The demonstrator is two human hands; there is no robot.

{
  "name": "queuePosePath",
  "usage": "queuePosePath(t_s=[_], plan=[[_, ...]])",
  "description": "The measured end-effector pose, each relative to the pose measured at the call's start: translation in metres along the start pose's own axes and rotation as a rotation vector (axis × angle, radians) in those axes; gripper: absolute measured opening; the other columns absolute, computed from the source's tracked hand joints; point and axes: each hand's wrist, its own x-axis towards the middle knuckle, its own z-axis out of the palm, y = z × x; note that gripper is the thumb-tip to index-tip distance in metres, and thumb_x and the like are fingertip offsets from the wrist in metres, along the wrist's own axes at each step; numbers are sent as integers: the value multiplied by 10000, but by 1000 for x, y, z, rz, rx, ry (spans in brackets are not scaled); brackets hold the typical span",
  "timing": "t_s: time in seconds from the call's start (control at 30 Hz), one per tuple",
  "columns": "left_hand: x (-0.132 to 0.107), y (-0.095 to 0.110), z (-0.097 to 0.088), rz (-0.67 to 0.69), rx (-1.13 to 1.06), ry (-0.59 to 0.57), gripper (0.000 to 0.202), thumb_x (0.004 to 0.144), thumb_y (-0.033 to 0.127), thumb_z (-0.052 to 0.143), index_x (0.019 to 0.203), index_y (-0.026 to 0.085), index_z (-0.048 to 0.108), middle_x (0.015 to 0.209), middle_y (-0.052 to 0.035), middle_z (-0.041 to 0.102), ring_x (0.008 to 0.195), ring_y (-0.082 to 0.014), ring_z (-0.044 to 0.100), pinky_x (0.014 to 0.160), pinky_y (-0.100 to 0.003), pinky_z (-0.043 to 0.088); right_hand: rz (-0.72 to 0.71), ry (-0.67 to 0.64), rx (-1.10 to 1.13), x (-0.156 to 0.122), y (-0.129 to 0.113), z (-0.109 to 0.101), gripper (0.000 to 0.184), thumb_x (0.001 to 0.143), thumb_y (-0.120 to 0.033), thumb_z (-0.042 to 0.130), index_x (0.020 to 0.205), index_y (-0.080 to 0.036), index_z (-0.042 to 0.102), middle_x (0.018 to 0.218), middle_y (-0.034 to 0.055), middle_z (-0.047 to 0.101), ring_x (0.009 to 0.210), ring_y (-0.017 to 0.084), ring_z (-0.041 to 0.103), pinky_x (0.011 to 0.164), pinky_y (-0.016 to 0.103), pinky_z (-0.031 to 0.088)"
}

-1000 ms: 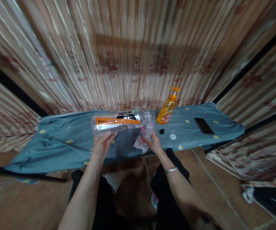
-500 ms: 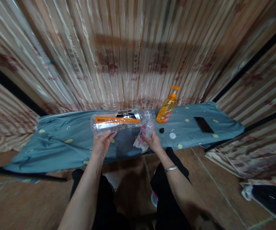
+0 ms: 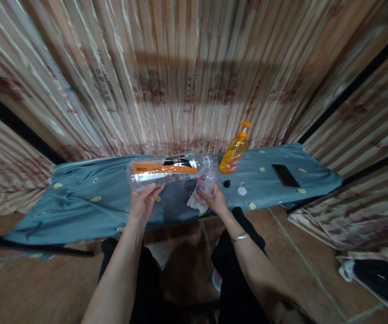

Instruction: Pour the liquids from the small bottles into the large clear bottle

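My left hand (image 3: pixel 144 200) is closed around the underside of a large clear plastic bottle (image 3: pixel 165 170) with an orange, silver and black label. This bottle lies nearly level, its neck pointing right. In my right hand (image 3: pixel 215 198) is a smaller clear plastic bottle (image 3: pixel 209 176), held roughly upright. The large bottle's mouth meets the top of the small one; whether they touch is too fine to tell. Under my right hand, a pale crumpled piece with pink print (image 3: pixel 197 201) hangs down, perhaps part of the small bottle's wrapper.
A yellow pump bottle (image 3: pixel 233 155) stands behind my right hand. A black cap (image 3: pixel 226 183) and a white cap (image 3: pixel 242 191) lie to the right, with a dark phone (image 3: pixel 285 175) farther along the teal cloth (image 3: pixel 89 198). Striped curtains (image 3: pixel 180 67) hang behind, between dark bars (image 3: pixel 355 85).
Both hands and both bottles keep nearly the same position. The view has shifted very slightly.
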Motion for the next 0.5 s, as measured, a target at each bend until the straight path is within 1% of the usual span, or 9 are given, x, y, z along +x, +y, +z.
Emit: queuePosePath(t_s=[0.1,0.2,0.3,0.4,0.5], plan=[[0,0,1,8,-6,10,481,414,264,1048,772,202,734,899,-27,829,828,-231,796,784,-373,695,12,-8,3,0,-1,-1,742,801,-359,823,1461,-143,563,1155,153,811,1155,384,773,952,499,636],[0,-1,-1,13,0,-2,475,443,265,1042,809,205,745,914,-30,830,857,-246,803,820,-404,697,23,-10,9,0,-1,-2,781,791,-367,833,1479,-129,549,1170,168,808,1161,395,770,963,516,630],[1,-2,-3,4,-15,2,465,459,230,1031,841,194,767,921,-36,829,887,-252,804,861,-424,692,22,-9,35,0,0,-2,758,782,-373,836,1459,-155,572,1144,145,811,1151,394,769,953,520,632],[2,-3,-4,2,-28,2,454,458,213,1026,833,198,770,922,-32,831,883,-248,802,845,-414,693,3,-3,61,0,1,-2,742,769,-371,844,1440,-181,591,1111,121,810,1140,383,771,929,496,640],[2,-3,-2,11,-23,-5,482,437,241,1042,823,200,756,904,-21,827,849,-234,798,816,-393,696,7,4,64,0,2,0,747,765,-367,847,1439,-177,588,1129,126,807,1152,374,766,933,482,638]])
